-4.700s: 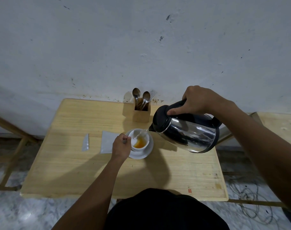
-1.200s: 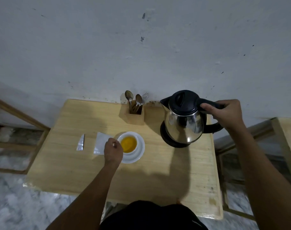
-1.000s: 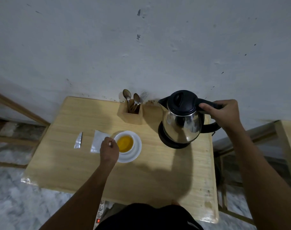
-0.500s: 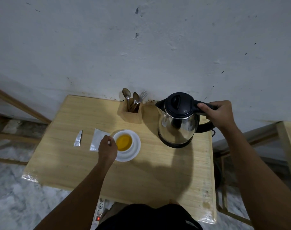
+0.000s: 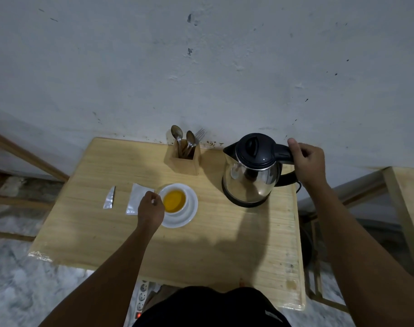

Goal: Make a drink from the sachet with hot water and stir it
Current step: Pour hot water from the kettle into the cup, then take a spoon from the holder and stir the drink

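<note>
A white cup [image 5: 185,207] with orange liquid stands on a white saucer [image 5: 190,217] at the middle of the wooden table [image 5: 201,251]. My left hand [image 5: 150,210] pinches the cup's handle on its left side. A steel kettle [image 5: 250,172] with a black lid stands upright on its black base at the table's back right. My right hand [image 5: 307,161] grips its black handle, with the thumb on top. The torn silver sachet [image 5: 135,198] lies flat just left of the cup, and its torn-off strip [image 5: 109,198] lies further left.
A wooden holder [image 5: 186,161] with two spoons and a fork stands at the back against the white wall. A second wooden table [image 5: 408,185] is at the right. A power strip [image 5: 142,296] lies on the floor under the near table edge.
The kettle went from tilted over the cup to upright, then came down onto the table at the back right. The cup has more liquid. My left hand stayed at the cup's handle.
</note>
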Motion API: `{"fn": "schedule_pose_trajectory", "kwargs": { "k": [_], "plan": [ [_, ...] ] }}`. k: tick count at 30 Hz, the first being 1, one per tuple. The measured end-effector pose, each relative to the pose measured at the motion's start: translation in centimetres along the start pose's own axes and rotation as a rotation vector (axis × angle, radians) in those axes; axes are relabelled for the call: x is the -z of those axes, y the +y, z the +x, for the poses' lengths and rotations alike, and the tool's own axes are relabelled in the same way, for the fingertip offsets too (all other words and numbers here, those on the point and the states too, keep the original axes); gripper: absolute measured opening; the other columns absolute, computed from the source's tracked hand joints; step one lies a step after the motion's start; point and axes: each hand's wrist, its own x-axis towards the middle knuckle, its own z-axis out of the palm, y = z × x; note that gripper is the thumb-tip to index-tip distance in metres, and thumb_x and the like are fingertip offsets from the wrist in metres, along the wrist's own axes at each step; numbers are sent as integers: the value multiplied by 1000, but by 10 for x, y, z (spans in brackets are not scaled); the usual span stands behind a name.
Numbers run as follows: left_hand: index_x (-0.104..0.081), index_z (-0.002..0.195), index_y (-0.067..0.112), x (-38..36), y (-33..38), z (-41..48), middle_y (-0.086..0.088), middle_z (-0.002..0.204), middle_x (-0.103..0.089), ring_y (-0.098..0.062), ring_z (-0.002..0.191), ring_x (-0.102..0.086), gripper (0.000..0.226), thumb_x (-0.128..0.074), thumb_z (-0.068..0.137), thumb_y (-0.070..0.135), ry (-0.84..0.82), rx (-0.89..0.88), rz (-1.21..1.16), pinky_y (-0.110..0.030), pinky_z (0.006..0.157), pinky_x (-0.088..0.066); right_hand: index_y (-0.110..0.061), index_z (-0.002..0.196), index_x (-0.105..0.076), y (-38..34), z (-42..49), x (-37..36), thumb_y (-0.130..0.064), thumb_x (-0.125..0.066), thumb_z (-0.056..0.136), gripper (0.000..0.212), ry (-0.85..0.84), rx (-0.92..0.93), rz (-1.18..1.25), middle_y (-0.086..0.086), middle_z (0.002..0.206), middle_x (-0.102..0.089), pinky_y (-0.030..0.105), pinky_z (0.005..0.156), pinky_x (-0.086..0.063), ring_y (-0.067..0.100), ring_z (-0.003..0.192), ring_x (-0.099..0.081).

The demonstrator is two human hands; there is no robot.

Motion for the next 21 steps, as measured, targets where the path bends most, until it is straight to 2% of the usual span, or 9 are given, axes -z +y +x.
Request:
{"fn": "schedule_pose_trajectory", "kwargs": {
  "k": [3,5,9,12,14,16,19,21],
  "plan": [
    [-55,89,1,3,1,2,-11,86,-59,-25,82,-54,22,-42,97,16,-32,-8,15,-34,74,-40,-14,82,-65,-2,-13,-9,-46,-42,100,44,144,-17,-60,1,76,-60,31,67,-43,16,74,-57],
    [-55,88,1,6,0,4,-11,85,-59,-25,81,-54,23,-43,96,17,-59,-9,22,-33,74,-40,-16,100,-66,-10,-22,-16,-42,-42,101,35,200,-14,-106,-2,96,-62,34,80,-47,16,92,-58],
    [-58,90,-2,12,-1,9,-16,84,-62,-25,76,-56,25,-46,95,19,-127,18,7,-35,71,-43,-18,109,-65,-38,-36,-33,-34,-56,94,23,298,102,-257,3,110,-60,41,93,-46,17,100,-56],
    [-58,92,-3,18,-2,16,-17,80,-60,-25,75,-56,26,-50,94,21,-201,46,-20,-39,73,-48,-14,102,-68,-73,-48,-57,-22,-63,88,16,318,340,-291,5,102,-64,41,85,-45,22,95,-58],
    [-59,93,-4,23,-3,20,-14,79,-59,-25,76,-57,26,-52,93,21,-249,61,-35,-38,73,-48,-13,96,-70,-100,-57,-80,-16,-64,88,11,200,474,-198,2,94,-66,37,74,-48,19,84,-60],
    [-60,91,-3,27,-3,24,-10,76,-61,-23,71,-58,24,-54,93,20,-297,57,-42,-34,69,-47,-16,96,-69,-124,-65,-107,-21,-62,90,11,0,443,-124,-3,92,-64,29,65,-49,13,75,-60],
    [-62,87,3,35,1,27,-5,71,-62,-19,60,-58,17,-57,92,19,-368,47,-52,-27,59,-46,-25,100,-66,-141,-61,-147,-28,-60,93,9,-288,122,-59,-8,91,-62,29,69,-53,12,79,-60],
    [-64,86,6,38,1,30,-5,71,-62,-19,60,-58,15,-60,90,19,-407,48,-55,-26,57,-46,-28,100,-60,-139,-50,-172,-27,-62,93,7,-354,-89,24,-8,86,-60,30,69,-53,15,81,-61]
  ]
}}
